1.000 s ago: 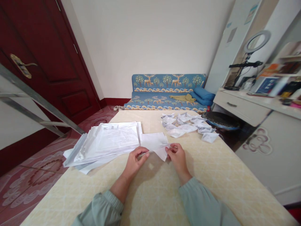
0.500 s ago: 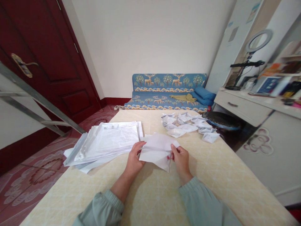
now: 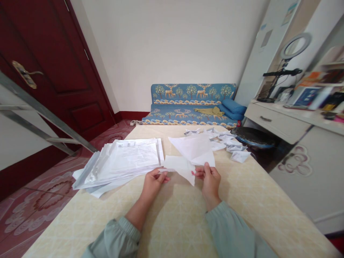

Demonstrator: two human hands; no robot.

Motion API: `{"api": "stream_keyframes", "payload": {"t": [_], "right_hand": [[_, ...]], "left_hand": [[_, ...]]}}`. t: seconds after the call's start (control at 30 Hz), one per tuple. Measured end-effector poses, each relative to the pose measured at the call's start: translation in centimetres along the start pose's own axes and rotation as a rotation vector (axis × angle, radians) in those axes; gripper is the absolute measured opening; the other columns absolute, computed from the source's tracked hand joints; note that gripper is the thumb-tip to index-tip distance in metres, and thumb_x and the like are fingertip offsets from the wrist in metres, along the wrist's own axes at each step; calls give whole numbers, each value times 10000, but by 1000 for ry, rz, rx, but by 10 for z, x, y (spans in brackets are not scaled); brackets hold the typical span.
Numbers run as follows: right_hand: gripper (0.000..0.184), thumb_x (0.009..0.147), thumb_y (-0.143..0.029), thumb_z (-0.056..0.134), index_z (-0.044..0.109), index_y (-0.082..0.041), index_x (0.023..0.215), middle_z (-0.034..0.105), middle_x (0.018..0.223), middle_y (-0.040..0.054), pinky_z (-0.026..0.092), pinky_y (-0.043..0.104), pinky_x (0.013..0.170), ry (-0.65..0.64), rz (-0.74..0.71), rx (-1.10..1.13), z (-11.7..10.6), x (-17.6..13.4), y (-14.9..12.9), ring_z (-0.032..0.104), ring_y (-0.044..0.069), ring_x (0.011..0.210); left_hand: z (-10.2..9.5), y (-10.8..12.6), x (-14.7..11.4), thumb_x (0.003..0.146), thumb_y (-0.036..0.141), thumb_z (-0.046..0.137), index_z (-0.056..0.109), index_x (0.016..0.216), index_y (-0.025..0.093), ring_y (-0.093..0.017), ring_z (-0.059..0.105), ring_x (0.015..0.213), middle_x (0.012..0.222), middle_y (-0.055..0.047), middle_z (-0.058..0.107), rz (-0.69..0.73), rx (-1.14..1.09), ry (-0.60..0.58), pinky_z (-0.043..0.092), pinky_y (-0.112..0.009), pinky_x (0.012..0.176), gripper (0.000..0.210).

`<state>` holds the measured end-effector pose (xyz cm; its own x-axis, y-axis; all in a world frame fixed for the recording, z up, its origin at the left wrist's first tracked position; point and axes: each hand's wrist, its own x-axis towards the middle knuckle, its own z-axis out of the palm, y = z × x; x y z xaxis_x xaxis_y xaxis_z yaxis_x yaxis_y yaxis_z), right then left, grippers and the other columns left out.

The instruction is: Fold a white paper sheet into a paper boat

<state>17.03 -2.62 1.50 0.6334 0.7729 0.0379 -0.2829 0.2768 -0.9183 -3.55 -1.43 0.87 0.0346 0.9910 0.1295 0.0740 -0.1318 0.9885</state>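
Observation:
A white sheet of paper (image 3: 192, 148), creased and raised, is pinched at its lower right corner by my right hand (image 3: 211, 182). Below it another flap of white paper (image 3: 178, 166) spreads toward the left; I cannot tell whether both are one sheet. My left hand (image 3: 154, 186) has thumb and fingers closed on the left edge of that lower flap. A small red mark shows near my right fingertips. Behind the raised paper lie several folded white paper pieces (image 3: 233, 145), partly hidden by it.
A stack of printed papers in clear sleeves (image 3: 129, 157) lies on the table's left side. The table (image 3: 177, 222) has a pale yellow patterned cover. Beyond are a blue patterned sofa (image 3: 182, 111), a metal ladder (image 3: 61, 132) at left and a white cabinet (image 3: 303, 172) at right.
The upper part of the paper has swung up and to the right with my right hand. My left hand has shifted slightly left and down, its fingers now pinched on the lower flap's edge.

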Motion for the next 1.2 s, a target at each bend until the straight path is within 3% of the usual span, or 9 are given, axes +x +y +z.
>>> {"api": "stream_keyframes", "payload": {"t": [0.07, 0.2, 0.33, 0.5, 0.6, 0.77, 0.93, 1.1, 1.2], "right_hand": [[371, 723, -505, 633, 540, -149, 676, 688, 613, 40, 476, 218, 424, 7, 22, 40, 0, 1, 0, 619, 129, 464], [351, 739, -493, 618, 524, -156, 710, 718, 709, 73, 507, 232, 475, 9, 40, 63, -1, 2, -1, 673, 163, 559], [339, 748, -474, 619, 512, -155, 705, 722, 729, 96, 517, 237, 490, -19, 49, 67, -1, 2, 0, 689, 185, 594], [343, 736, -468, 641, 536, -145, 691, 724, 754, 116, 540, 263, 539, -61, 68, 56, -1, 1, 2, 701, 212, 661], [362, 737, -478, 640, 603, -118, 733, 721, 838, 146, 559, 300, 619, -123, 41, 0, 0, 0, 4, 703, 228, 736], [384, 761, -471, 621, 671, -93, 808, 716, 884, 149, 559, 343, 734, -204, -37, -73, 3, -5, 2, 698, 230, 789], [379, 774, -469, 607, 681, -100, 818, 715, 889, 141, 557, 348, 741, -220, -59, -112, 4, -6, 3, 696, 225, 792], [383, 757, -476, 613, 678, -102, 807, 717, 846, 133, 552, 321, 684, -244, -97, -203, 3, -5, 7, 693, 216, 745], [349, 748, -435, 627, 662, -110, 872, 718, 812, 112, 544, 329, 698, -269, -155, -249, 1, -3, 9, 685, 212, 735]], "left_hand": [[-1, 7, -3, 724, 255, 615, 689, 910, 149, -212, 657, 802, 866, -71, 696, 92, -2, 43, 532, -362, 763, 227], [-14, 35, -12, 784, 141, 518, 665, 996, 196, -208, 566, 1088, 1117, -54, 638, 558, 197, 322, 413, -399, 992, 264], [-29, 55, -16, 848, 142, 442, 523, 1244, 220, -221, 414, 1269, 1374, -78, 446, 764, 458, 488, 303, -428, 1079, 411], [-46, 35, 4, 808, 230, 551, 91, 1447, 118, -307, -12, 1396, 1514, -195, -64, 664, 727, 537, 140, -483, 1120, 795], [-55, 15, 15, 784, 233, 568, 76, 1426, 32, -368, -160, 1357, 1460, -259, -220, 548, 844, 538, 100, -555, 1096, 833], [-59, 11, 16, 750, 190, 578, 165, 1402, 41, -395, -185, 1341, 1471, -263, -179, 569, 933, 542, 49, -624, 1065, 786], [-54, 6, 14, 745, 174, 560, 249, 1356, -12, -403, -88, 1364, 1482, -279, -91, 543, 986, 479, 124, -602, 1078, 711], [-44, -6, 11, 750, 151, 527, 556, 1130, 108, -378, 217, 1347, 1407, -185, 359, 480, 1030, 274, 301, -551, 1047, 384], [-31, 6, 4, 784, 155, 507, 495, 1241, 180, -301, 310, 1321, 1365, -131, 438, 588, 956, 211, 308, -503, 1064, 457]]}}
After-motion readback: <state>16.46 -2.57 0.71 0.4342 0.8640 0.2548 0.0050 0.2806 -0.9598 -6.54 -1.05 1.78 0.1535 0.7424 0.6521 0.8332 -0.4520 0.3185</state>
